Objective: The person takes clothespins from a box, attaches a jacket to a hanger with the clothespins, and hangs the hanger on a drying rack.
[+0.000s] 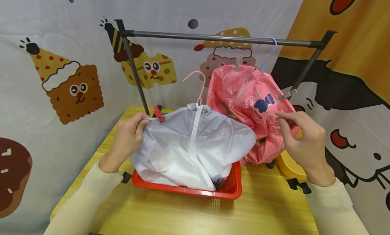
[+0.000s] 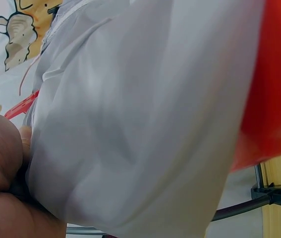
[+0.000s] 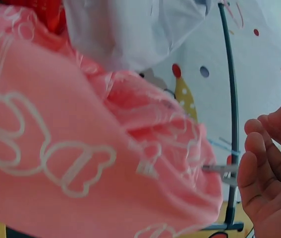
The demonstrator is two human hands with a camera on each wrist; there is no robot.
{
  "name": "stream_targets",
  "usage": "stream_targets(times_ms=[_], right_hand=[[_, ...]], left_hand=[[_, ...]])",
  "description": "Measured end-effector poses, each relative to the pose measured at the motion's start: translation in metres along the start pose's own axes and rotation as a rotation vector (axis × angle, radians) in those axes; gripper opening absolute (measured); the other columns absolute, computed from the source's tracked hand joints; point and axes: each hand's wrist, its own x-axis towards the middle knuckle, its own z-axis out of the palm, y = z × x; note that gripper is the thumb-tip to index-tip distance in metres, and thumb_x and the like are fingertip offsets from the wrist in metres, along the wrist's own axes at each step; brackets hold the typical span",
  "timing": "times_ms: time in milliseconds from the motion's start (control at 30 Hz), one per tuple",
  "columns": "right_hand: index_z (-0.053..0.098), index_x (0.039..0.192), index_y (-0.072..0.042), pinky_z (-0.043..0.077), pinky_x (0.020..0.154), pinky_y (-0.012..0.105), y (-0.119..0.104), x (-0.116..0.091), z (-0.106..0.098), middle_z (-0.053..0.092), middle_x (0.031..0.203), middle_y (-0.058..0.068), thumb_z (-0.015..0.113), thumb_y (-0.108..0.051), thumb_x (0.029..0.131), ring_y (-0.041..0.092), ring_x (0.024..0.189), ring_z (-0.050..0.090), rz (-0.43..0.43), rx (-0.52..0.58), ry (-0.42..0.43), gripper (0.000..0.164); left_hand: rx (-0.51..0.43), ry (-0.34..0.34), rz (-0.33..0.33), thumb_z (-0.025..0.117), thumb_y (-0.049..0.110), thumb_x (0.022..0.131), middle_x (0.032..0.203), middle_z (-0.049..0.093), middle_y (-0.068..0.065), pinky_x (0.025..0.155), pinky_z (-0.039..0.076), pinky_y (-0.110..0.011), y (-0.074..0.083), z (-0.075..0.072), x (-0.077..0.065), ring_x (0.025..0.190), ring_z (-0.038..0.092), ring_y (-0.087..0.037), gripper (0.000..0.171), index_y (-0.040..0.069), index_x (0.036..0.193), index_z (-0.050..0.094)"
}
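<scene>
A grey-white zip jacket (image 1: 195, 140) hangs on a pink hanger (image 1: 202, 87), its lower part lying over a red basket (image 1: 189, 191). My left hand (image 1: 129, 136) pinches the jacket at its left shoulder, beside a red clothespin (image 1: 159, 113) clipped on the fabric. Behind it, a pink printed jacket (image 1: 243, 103) hangs from the rack on a blue hanger (image 1: 269, 55). Two grey clothespins grip that jacket, one at the top (image 1: 239, 63), one at the right (image 1: 287, 94). My right hand (image 1: 304, 140) is just right of the pink jacket, fingers loosely bent, holding nothing.
A dark metal rack (image 1: 213, 36) spans the back of the yellow wooden table (image 1: 170, 218). Part of a yellow container (image 1: 290, 165) shows below the pink jacket. Behind stands a cartoon-printed cloth (image 1: 170, 11). The pink hanger's hook is off the bar.
</scene>
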Motion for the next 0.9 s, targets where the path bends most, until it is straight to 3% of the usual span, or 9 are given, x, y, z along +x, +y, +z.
stream_targets(times_ms=[67,433,900], right_hand=[[0.084,0.126,0.007,0.047,0.094,0.004,0.004,0.000,-0.003,0.083,0.110,0.026,0.081,0.000,0.100,-0.013,0.097,0.055,0.014,-0.006,0.016,0.027],[0.084,0.124,0.009,0.048,0.098,0.004,0.020,-0.005,-0.014,0.082,0.114,0.032,0.078,-0.003,0.103,-0.021,0.103,0.059,0.096,-0.040,0.113,0.025],[0.084,0.124,0.009,0.045,0.097,0.002,0.028,-0.006,-0.021,0.082,0.114,0.034,0.075,-0.004,0.106,-0.025,0.099,0.056,0.182,-0.072,0.151,0.024]], left_hand=[[0.002,-0.007,-0.003,0.076,0.000,0.109,0.084,0.076,-0.012,0.061,0.039,-0.016,0.000,0.000,0.000,0.063,0.050,-0.016,0.003,0.002,0.108,0.079],[-0.004,0.002,-0.011,0.074,0.004,0.111,0.082,0.075,-0.011,0.060,0.038,-0.015,0.003,-0.003,-0.003,0.063,0.050,-0.015,0.008,0.001,0.105,0.078],[-0.004,0.008,-0.004,0.077,-0.003,0.107,0.080,0.071,-0.009,0.059,0.036,-0.015,0.003,-0.004,-0.005,0.062,0.045,-0.012,0.008,0.004,0.104,0.079]])
